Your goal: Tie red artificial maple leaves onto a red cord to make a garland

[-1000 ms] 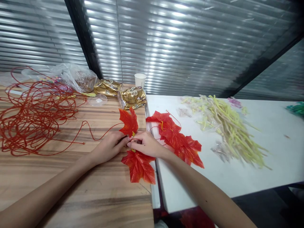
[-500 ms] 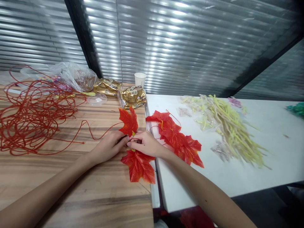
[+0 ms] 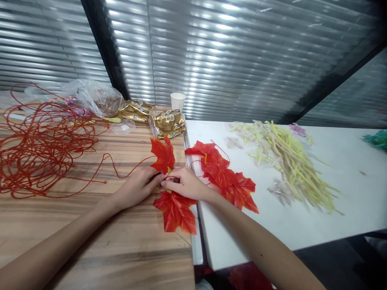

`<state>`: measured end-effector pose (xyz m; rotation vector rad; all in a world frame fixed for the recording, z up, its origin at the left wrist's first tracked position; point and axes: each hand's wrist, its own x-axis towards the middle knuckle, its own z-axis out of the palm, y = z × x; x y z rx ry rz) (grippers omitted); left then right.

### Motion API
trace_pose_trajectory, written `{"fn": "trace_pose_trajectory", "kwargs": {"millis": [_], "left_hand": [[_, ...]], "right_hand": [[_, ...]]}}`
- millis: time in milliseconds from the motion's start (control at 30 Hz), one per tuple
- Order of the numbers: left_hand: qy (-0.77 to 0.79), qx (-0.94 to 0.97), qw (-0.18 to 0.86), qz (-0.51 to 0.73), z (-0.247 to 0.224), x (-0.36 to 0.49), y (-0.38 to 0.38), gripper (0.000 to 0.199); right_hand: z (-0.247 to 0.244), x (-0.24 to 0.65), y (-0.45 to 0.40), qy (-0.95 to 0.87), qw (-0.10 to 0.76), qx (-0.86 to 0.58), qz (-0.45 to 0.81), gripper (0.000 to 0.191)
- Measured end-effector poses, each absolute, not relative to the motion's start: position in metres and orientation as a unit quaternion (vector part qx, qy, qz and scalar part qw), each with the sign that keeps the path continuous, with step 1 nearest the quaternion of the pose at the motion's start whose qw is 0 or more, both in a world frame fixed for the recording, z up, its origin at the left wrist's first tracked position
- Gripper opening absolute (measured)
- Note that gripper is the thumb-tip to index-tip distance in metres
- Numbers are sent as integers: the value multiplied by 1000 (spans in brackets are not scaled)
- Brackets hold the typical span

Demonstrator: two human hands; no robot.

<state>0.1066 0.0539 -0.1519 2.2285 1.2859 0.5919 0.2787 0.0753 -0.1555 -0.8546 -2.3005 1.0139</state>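
My left hand (image 3: 140,183) and my right hand (image 3: 186,183) meet over the wooden table near its right edge, fingertips pinched together on the red cord (image 3: 120,177). One red leaf (image 3: 163,154) stands up just above my fingers, and a second red leaf (image 3: 177,212) hangs below them; their yellow stems reach my fingertips. The exact crossing of cord and stems is hidden by my fingers. To the right, more red leaves (image 3: 223,175) on the cord lie partly behind my right wrist.
A big tangle of red cord (image 3: 39,149) covers the wooden table's left. Gold packets (image 3: 167,123), a paper cup (image 3: 177,101) and plastic bags (image 3: 102,98) stand at the back. Yellow fuzzy stems (image 3: 298,165) lie on the white table (image 3: 256,233).
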Motion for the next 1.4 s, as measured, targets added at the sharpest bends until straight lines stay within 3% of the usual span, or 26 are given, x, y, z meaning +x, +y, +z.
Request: {"fn": "trace_pose_trajectory", "kwargs": {"millis": [733,1400], "left_hand": [[482,746,345,305,-150,106,55,30],[488,782,270,280,-152,108,51,33]], "right_hand": [[-159,280,81,-723,260,-297,567,34],[-158,283,82,-721,247,-309,568,28]]}}
